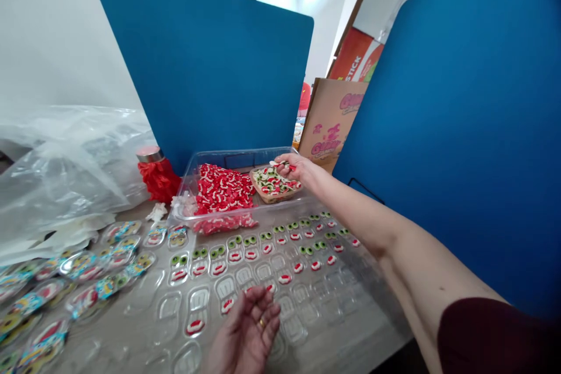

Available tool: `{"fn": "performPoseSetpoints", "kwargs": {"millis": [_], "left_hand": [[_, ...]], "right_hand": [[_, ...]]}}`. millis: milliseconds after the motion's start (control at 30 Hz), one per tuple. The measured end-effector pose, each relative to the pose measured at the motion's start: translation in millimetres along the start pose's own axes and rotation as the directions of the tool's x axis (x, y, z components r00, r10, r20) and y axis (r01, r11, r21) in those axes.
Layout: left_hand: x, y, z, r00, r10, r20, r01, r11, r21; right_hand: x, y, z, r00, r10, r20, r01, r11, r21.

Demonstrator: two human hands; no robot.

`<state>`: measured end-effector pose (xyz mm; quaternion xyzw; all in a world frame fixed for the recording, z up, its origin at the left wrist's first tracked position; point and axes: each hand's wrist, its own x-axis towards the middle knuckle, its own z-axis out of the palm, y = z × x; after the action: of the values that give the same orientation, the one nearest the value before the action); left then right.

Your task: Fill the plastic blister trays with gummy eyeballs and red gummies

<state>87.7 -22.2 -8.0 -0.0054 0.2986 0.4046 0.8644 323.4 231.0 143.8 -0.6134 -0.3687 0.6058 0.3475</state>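
My right hand (291, 166) reaches over a small tub (268, 197) of mixed gummy candies (274, 180), green, white and red. Its fingers are closed on a few candies, with white and red pieces showing at the fingertips. My left hand (252, 327) is palm up in front, fingers loosely curled and apart, with a ring on one; no candy shows in its palm. Around it lie rows of clear plastic moulds (169, 310). Several cups hold red-and-white lip-shaped candies (195, 326), and the far rows also have green eye-shaped candies (218, 250).
A large clear bin (186, 217) holds a heap of red-and-white candies (223, 190) and the tub. Packed candies with printed cards (85, 266) pile up at left. Behind stand a red-wrapped jar (158, 178), plastic sheeting (79, 158), blue partitions (219, 70) and a cardboard box (328, 123).
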Motion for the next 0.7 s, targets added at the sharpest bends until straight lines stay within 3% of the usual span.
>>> {"fn": "performPoseSetpoints", "kwargs": {"millis": [67, 133, 233, 267, 333, 400, 467, 533, 700], "left_hand": [[-4.0, -6.7, 17.3, 1.0, 0.007, 0.02, -0.005, 0.994, -0.106], [-10.9, -12.7, 30.9, 0.996, -0.028, 0.082, 0.042, 0.983, -0.178], [-20.2, -20.1, 35.3, 0.988, -0.079, 0.136, 0.106, 0.973, -0.203], [-23.0, -23.2, 32.3, 0.991, -0.08, 0.109, 0.102, 0.973, -0.208], [-29.3, -31.4, 22.2, 0.992, -0.128, 0.006, 0.126, 0.969, -0.211], [-36.7, -41.8, 9.8, 0.979, -0.19, -0.068, 0.172, 0.962, -0.213], [-43.9, -51.8, -1.4, 0.975, -0.212, -0.067, 0.193, 0.956, -0.221], [-50.0, -58.6, -9.6, 0.98, -0.186, -0.07, 0.165, 0.958, -0.234], [-58.0, -53.6, -17.4, 0.974, -0.098, -0.203, 0.054, 0.976, -0.212]], "right_hand": [[-34.0, 23.5, 20.2, 0.997, -0.024, 0.074, 0.023, 1.0, 0.006], [-71.5, 63.1, 46.0, 0.978, -0.09, 0.191, 0.101, 0.994, -0.046], [-131.0, 137.3, 84.3, 0.924, -0.186, 0.336, 0.304, 0.887, -0.347], [-150.1, 161.0, 94.5, 0.895, -0.233, 0.381, 0.405, 0.785, -0.469], [-184.1, 200.5, 109.2, 0.782, -0.349, 0.516, 0.623, 0.465, -0.63], [-209.9, 225.5, 116.8, 0.71, -0.361, 0.605, 0.691, 0.192, -0.697], [-227.5, 235.1, 120.5, 0.694, -0.308, 0.651, 0.69, 0.023, -0.724], [-238.6, 232.2, 123.7, 0.692, -0.243, 0.68, 0.686, -0.071, -0.724], [-245.5, 208.8, 136.3, 0.713, -0.144, 0.686, 0.677, -0.11, -0.727]]}}
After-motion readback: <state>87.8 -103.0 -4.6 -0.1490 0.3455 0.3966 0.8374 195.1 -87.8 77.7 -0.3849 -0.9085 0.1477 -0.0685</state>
